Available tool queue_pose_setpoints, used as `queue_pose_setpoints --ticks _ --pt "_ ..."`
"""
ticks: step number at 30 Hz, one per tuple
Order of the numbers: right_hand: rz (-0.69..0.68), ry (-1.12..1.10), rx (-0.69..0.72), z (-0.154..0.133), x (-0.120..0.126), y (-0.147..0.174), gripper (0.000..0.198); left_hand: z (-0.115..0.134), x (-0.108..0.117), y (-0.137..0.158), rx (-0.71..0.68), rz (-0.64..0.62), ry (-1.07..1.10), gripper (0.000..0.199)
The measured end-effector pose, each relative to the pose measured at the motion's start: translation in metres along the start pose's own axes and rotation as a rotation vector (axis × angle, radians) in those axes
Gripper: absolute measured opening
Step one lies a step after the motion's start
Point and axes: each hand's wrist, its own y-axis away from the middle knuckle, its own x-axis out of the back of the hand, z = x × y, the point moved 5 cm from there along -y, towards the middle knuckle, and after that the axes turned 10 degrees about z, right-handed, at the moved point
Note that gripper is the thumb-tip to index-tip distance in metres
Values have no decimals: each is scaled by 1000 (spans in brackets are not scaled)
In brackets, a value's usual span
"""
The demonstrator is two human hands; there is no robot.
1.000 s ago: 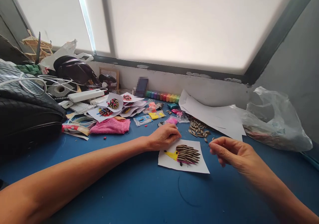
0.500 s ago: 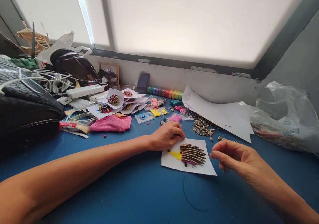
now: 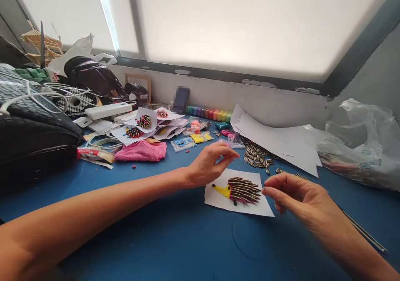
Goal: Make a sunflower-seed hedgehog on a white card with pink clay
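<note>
A sheet of white paper (image 3: 215,204) lies on the blue table with a hedgehog picture on it. The hedgehog (image 3: 245,190) has a yellow face with black dots for eye and nose, and striped sunflower seeds for its spines. My left hand (image 3: 211,164) hovers over the paper's upper left edge, fingers stretched forward and apart from the thumb. Beside the paper's right edge, my right hand (image 3: 296,197) has thumb and index finger pinched close to the spines' tips. Whatever is between those fingertips is too small to make out.
Loose sunflower seeds (image 3: 258,156) lie behind the paper, near white sheets (image 3: 275,141) and a plastic bag (image 3: 359,151). Tweezers (image 3: 364,229) lie at right. Clay packets (image 3: 201,137), finished hedgehog cards (image 3: 145,122), a pink cloth (image 3: 140,151) and a black bag (image 3: 34,147) stand left.
My left hand has lifted off the paper and opened, moving slightly right. My right hand stays pinched, its fingertips now closer to the spines. The view has shifted a little.
</note>
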Motion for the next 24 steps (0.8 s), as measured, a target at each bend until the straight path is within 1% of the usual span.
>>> queue_pose_setpoints --ticks 1,2,4,6,8,10,12,15,17,21,24 --pt "13 -1 26 -2 0 2 37 8 0 1 87 -3 97 18" --pt "28 -3 58 -3 0 3 35 16 -3 3 206 -43 214 19" --pt "80 -29 131 -7 2 7 30 29 -13 12 445 -162 424 24" --pt "133 -65 207 -10 3 11 23 37 -19 20 607 -207 563 31" --pt "161 -82 271 -12 2 14 20 43 -26 27 713 -273 689 39" --pt "185 -72 319 -13 1 17 18 47 -32 31 748 -352 798 46" --pt "220 -53 356 -14 0 20 18 48 -34 32 747 -397 868 49" --pt "263 -14 375 -16 0 21 18 45 -35 33 793 -398 911 45" --pt "273 11 363 -17 0 20 20 42 -35 34 826 -395 924 41" --pt "264 9 342 -14 1 18 25 40 -36 34 838 -411 948 41" --pt "260 -1 378 -10 1 19 21 40 -36 34 862 -404 959 40"
